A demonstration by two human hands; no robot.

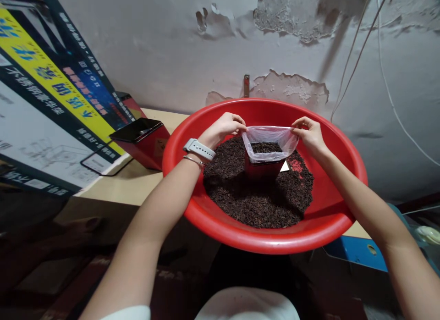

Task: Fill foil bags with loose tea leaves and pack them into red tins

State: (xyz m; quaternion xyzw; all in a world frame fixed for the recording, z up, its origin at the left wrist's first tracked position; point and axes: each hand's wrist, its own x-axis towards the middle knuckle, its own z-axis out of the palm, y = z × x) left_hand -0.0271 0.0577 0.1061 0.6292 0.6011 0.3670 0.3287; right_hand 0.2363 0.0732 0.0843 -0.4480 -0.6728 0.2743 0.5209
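At the centre of the frame, the left hand (pixel 225 127) and the right hand (pixel 311 134) each pinch an opposite edge of a clear plastic bag (pixel 270 141), its mouth stretched wide. The bag lines a small red box (pixel 263 168) (already holding dark tea leaves) that stands in the heap of tea leaves (pixel 257 191) inside a red basin (pixel 330 141) on the desk (pixel 137 182).

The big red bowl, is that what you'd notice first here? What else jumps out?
Yes, the red basin fills the middle, with a heap of dark loose tea inside. At the centre, the left hand and right hand pinch the clear bag open over a red box. A blue and yellow carton leans at left.
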